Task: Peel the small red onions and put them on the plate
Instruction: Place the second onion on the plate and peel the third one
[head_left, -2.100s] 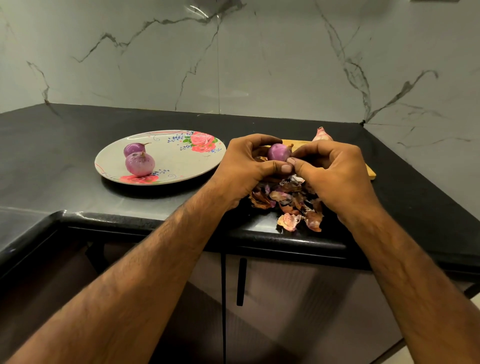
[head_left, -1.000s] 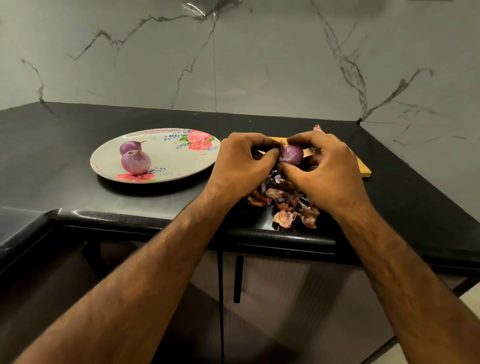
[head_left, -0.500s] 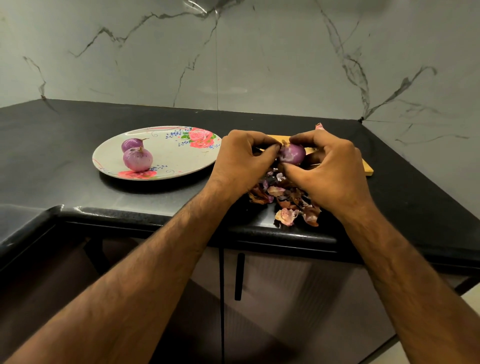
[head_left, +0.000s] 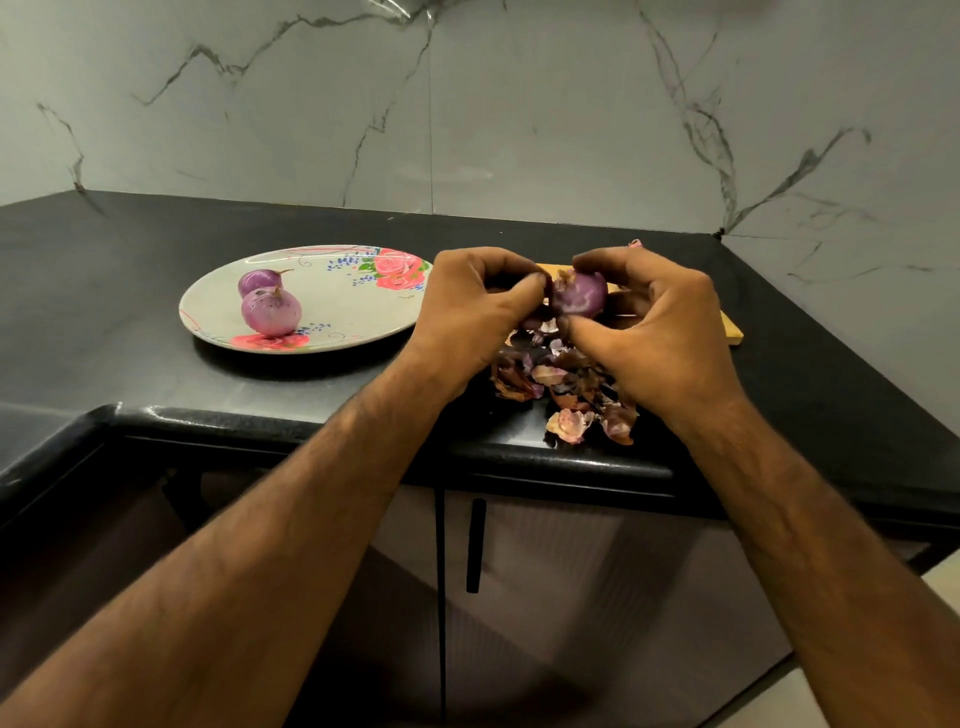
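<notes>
A small purple-red onion (head_left: 581, 294) is held above the black counter between both hands. My right hand (head_left: 655, 332) grips it with thumb below and fingers curled over the top. My left hand (head_left: 470, 312) pinches at its left end with thumb and fingertips. Under the hands lies a heap of dry onion skins (head_left: 563, 387). To the left sits a flowered plate (head_left: 343, 306) with two peeled onions on it, one nearer (head_left: 270, 312) and one behind it (head_left: 258, 280).
A wooden cutting board (head_left: 727, 332) lies behind my right hand, mostly hidden, with a bit of pink onion (head_left: 635, 243) at its far edge. The counter's front edge (head_left: 519, 457) runs just below the skins. Marble walls meet in a corner at the back right.
The onion has shifted from my left hand's side into my right hand's grip and has been turned; my left fingers now pinch at its end. The plate's onions have not moved.
</notes>
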